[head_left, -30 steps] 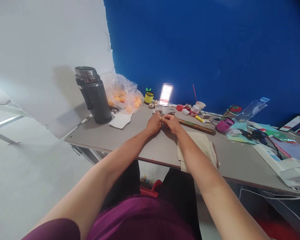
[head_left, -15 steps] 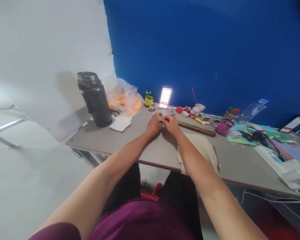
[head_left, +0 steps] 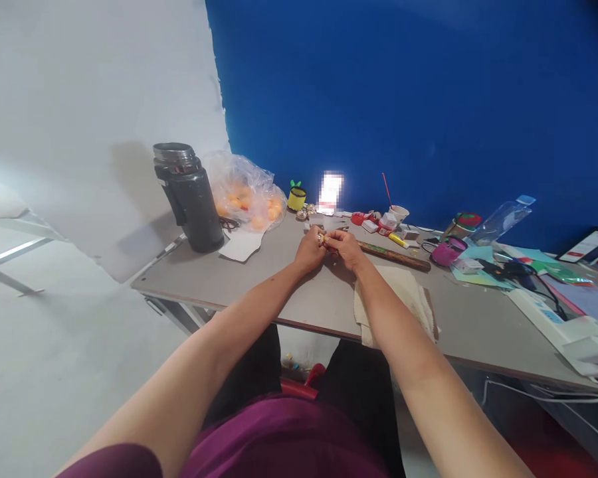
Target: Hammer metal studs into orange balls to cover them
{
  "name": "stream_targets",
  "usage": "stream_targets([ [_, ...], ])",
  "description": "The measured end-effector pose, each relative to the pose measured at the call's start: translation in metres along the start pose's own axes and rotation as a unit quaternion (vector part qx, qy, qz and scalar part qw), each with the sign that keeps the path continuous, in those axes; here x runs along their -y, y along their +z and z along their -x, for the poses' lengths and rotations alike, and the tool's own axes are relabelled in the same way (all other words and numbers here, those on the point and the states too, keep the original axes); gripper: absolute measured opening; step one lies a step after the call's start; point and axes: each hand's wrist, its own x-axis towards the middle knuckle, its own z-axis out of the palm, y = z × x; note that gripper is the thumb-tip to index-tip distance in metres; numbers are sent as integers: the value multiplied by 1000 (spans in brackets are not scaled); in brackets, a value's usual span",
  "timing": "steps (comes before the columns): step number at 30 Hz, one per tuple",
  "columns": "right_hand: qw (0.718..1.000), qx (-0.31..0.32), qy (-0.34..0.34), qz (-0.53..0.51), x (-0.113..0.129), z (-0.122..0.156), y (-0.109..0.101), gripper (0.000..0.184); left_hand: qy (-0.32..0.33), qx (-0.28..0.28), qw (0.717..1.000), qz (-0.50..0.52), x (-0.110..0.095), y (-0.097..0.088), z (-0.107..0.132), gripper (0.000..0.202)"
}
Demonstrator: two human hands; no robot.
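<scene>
Both hands meet above the grey table (head_left: 259,279), fingers closed around a small shiny gold-coloured piece (head_left: 321,238). My left hand (head_left: 309,252) grips it from the left side. From the right, my right hand (head_left: 345,248) pinches at the same piece with thumb and forefinger. Its exact kind is too small to make out, and the fingers cover part of it. A dark wooden stick (head_left: 396,257) lies just right of my right hand. Under my right forearm is a folded cream cloth (head_left: 401,292).
A dark thermos (head_left: 192,206) stands open-topped at the left, beside a plastic bag of oranges (head_left: 249,199). Along the blue wall are a yellow pot (head_left: 296,198), a lit phone (head_left: 330,192) and a paper cup (head_left: 398,213). A white power strip (head_left: 543,325) lies at the right.
My hands have shifted slightly to the right, and the gold-coloured piece shows more between the fingers. The things on the table stay where they were.
</scene>
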Motion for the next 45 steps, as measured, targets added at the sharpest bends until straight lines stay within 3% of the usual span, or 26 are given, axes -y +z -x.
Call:
stream_targets([
  [12, 995, -7, 48, -85, 3, -1, 0, 46, 0, 5, 995, 102, -1, 0, -3, 17],
  [20, 1000, -18, 16, 2, -2, -2, -3, 32, 7, 31, 994, 100, -1, 0, -3, 15],
  [26, 993, -38, 26, -105, -2, -5, -7, 43, -22, 38, 986, 162, -5, 1, -3, 26],
  [29, 993, -37, 20, -111, -1, -6, -9, 48, -60, 65, 968, 237, -6, 1, -3, 28],
  [34, 994, -28, 23, -105, 0, -5, -8, 53, -124, 107, 906, 390, -3, 3, -7, 19],
  [43, 993, -39, 25, -105, -2, -5, -7, 53, -152, 103, 855, 485, 6, 8, -15, 43],
  [45, 993, -39, 27, -104, -2, -5, -8, 51, -168, 98, 840, 507, 7, 8, -17, 40],
])
